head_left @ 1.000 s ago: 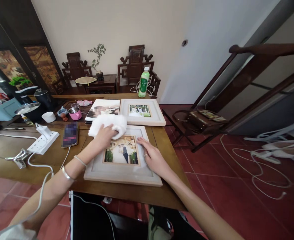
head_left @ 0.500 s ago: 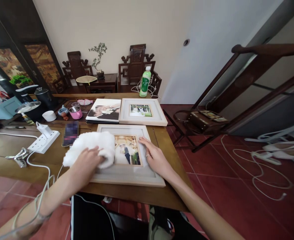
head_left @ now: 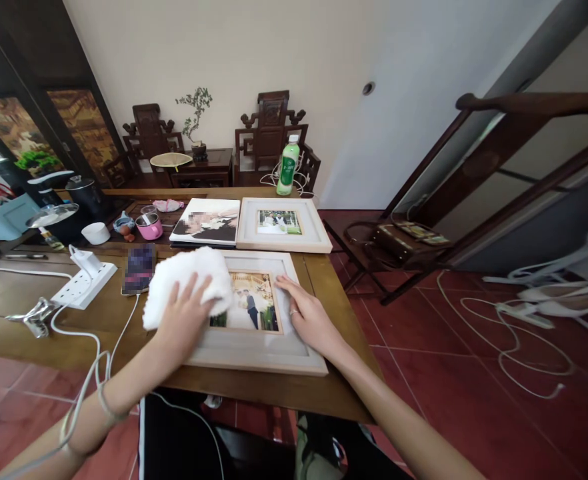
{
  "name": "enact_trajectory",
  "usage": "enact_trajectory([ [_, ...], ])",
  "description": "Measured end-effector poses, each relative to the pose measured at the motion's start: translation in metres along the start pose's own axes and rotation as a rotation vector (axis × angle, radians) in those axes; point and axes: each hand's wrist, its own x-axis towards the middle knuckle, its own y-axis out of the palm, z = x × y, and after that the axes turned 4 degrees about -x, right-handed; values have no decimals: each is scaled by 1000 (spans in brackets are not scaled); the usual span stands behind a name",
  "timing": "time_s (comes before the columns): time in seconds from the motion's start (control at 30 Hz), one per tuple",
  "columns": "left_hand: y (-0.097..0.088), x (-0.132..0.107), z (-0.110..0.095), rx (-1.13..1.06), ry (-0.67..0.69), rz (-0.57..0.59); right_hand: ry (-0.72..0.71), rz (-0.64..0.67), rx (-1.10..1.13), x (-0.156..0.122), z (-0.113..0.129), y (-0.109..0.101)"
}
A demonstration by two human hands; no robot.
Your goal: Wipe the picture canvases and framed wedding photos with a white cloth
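Note:
A pale wooden picture frame [head_left: 274,357] with a couple's photo lies flat on the brown table [head_left: 324,393] in front of me. My left hand [head_left: 184,317] presses a fluffy white cloth [head_left: 187,277] onto the frame's left side, fingers spread over the cloth. My right hand [head_left: 309,317] lies flat on the frame's right border, fingers stretched out, a ring on one finger.
Behind lie a second framed photo [head_left: 284,223] and an unframed print [head_left: 207,220]. To the left are a phone [head_left: 139,267], a white power strip [head_left: 81,283] with cables, a pink cup [head_left: 149,227]. A green bottle [head_left: 287,165] stands at the far edge. Cables trail on the red floor [head_left: 474,373].
My left hand swept the cloth from the frame's top left down to its left side, then slightly back up and right. My right hand stayed on the frame.

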Motion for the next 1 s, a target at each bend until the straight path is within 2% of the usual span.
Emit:
enact_trajectory([
  [0.1,4,22,16,22,-7,-110,-1,0,7,0,0,0],
  [0.17,0,24,12,18,38,-148,-9,3,11,-1,-1,0],
  [0.23,-5,15,-4,8,111,-177,-15,9,12,0,-1,-1],
  [0.3,-5,1,-29,-12,226,-194,-8,14,12,0,0,-2],
  [0.4,6,-20,-70,-41,438,-223,5,27,32,0,2,-4],
  [0.5,22,-28,-102,21,448,-271,-2,36,46,-1,3,-7],
  [0.6,32,-27,-113,74,374,-249,-4,48,20,-1,5,-7],
  [0.67,33,-28,-109,79,341,-239,12,50,-8,0,5,-7],
  [0.73,30,-34,-96,75,326,-230,20,43,-32,0,5,-5],
  [0.83,21,-47,-64,75,281,-167,-3,33,-42,1,4,-3],
  [0.9,12,-51,-40,82,202,-106,-9,32,-39,1,4,-2],
  [1.0,-4,-43,-13,69,93,-70,-8,39,-43,1,2,-1],
])
